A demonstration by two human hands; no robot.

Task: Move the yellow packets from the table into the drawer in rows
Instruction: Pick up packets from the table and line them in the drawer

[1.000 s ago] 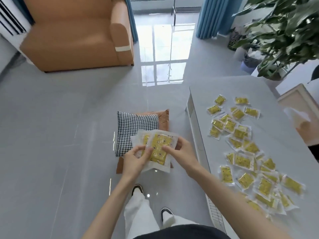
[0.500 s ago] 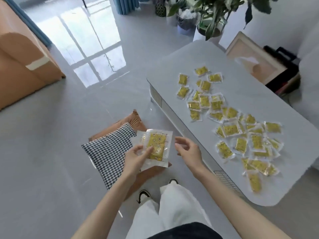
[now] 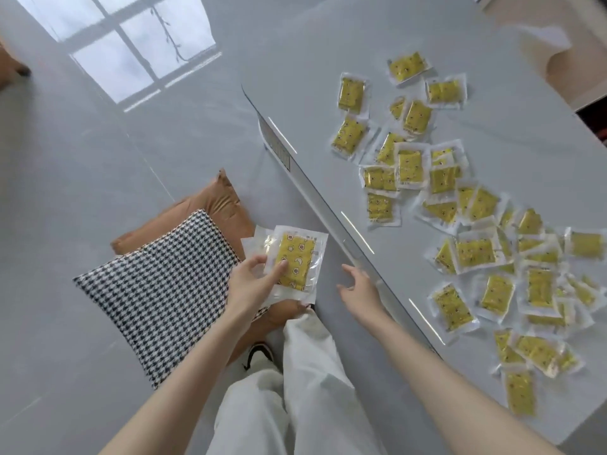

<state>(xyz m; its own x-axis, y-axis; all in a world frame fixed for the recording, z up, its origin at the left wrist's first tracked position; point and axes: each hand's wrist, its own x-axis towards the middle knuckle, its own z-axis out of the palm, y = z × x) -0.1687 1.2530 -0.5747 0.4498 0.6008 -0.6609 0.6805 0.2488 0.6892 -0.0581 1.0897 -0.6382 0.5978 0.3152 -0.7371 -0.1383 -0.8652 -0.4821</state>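
Glossy grey floor (image 3: pixel 82 159) w/ a window reflection at top left; the grey table (image 3: pixel 492 133) fills the right side. You stand btwn the table's long edge and two cushions on the floor: one black-and-white check cushion (image 3: pixel 157 290) lying partly over one brown cushion (image 3: pixel 213 205).

Your L hand (image 3: pixel 253 285) grips a small stack of yellow packets (image 3: pixel 297 257), thumb curled over the front of the top one, other fingers round its left edge. The stack is held above the floor, just left of the table edge. One packet shows in full; clear edges of at least two more fan out behind it, exact no. hard to tell.

Your R hand (image 3: pixel 359 289) holds nothing: fingers apart and loosely bent, just beside the table edge; can't tell if it touches.

The loose packets (image 3: pixel 410 165) lie scattered over the table top, approx. three dozen, many overlapping, so no firm count. White trousers (image 3: pixel 305 372) and one dark shoe (image 3: pixel 259 351) show below.
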